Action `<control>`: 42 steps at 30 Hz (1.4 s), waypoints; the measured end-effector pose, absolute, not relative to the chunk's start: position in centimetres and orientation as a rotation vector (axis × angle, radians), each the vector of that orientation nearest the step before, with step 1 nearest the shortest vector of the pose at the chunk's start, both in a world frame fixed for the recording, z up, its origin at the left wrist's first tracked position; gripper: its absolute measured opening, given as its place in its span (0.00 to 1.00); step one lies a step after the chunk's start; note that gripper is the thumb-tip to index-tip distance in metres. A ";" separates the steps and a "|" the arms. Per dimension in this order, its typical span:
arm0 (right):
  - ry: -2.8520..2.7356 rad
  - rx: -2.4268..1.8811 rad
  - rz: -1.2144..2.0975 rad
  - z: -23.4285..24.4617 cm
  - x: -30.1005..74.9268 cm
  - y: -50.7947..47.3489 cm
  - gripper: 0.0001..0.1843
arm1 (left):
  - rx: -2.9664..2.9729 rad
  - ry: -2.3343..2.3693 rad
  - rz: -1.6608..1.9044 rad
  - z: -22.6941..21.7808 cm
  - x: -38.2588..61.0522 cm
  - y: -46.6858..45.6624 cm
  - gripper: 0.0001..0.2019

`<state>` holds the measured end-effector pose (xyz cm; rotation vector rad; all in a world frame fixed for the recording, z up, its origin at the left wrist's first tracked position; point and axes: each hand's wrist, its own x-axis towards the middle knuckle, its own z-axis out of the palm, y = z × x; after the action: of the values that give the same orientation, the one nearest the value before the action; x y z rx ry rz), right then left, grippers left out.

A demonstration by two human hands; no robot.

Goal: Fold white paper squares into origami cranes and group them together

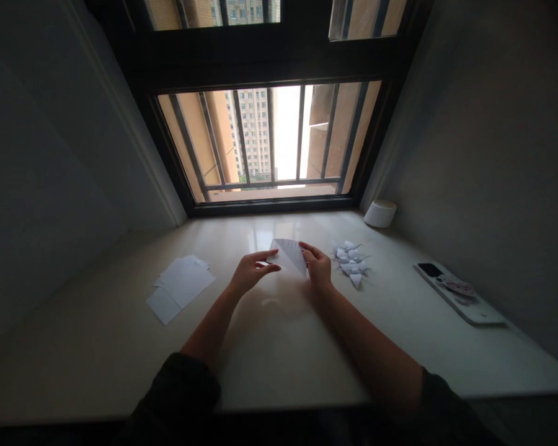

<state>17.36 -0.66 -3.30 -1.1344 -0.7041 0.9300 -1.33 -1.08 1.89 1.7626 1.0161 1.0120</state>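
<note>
A creased sheet of white paper is held up over the middle of the windowsill, between both hands. Its left edge is pinched by the left hand, thumb and forefinger slightly parted; its right edge is gripped by the right hand, fingers bent inward. Faint marks, possibly printing, are seen on the upper face; they are too small to be read. Loose sheets are spread at left. Small folded paper pieces are clustered just beside the right hand; a phone is placed farther right.
</note>
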 end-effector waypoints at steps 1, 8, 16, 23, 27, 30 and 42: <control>-0.682 -1.137 0.941 -3.4 17.4 -0.6 0.22 | 1.800 1.023 1.019 2.0 -1.4 -1.1 0.26; -0.714 -1.131 0.956 -2.4 17.1 -1.2 0.20 | 1.845 1.133 1.146 2.2 -1.5 -1.5 0.16; -0.976 -0.918 1.172 -0.3 15.8 -2.8 0.26 | 1.312 1.193 1.372 1.9 -1.7 -0.7 0.21; -0.979 -0.959 1.114 -1.0 15.7 -2.5 0.21 | 0.997 1.208 1.306 1.4 -2.0 -0.3 0.24; -0.911 -0.955 1.132 -1.6 15.9 -2.1 0.20 | 0.882 1.209 1.275 1.5 -2.1 -0.3 0.25; -0.864 -0.969 1.132 -1.7 16.0 -2.0 0.19 | 0.863 1.210 1.270 1.6 -2.1 -0.3 0.26; -0.819 -1.004 1.112 -1.7 16.4 -1.8 0.18 | 0.765 1.253 1.340 1.2 -2.8 0.2 0.24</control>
<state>16.44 -1.78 -1.73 -1.0041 -0.8191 1.1119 -2.80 0.18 1.18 0.7649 1.2532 1.3398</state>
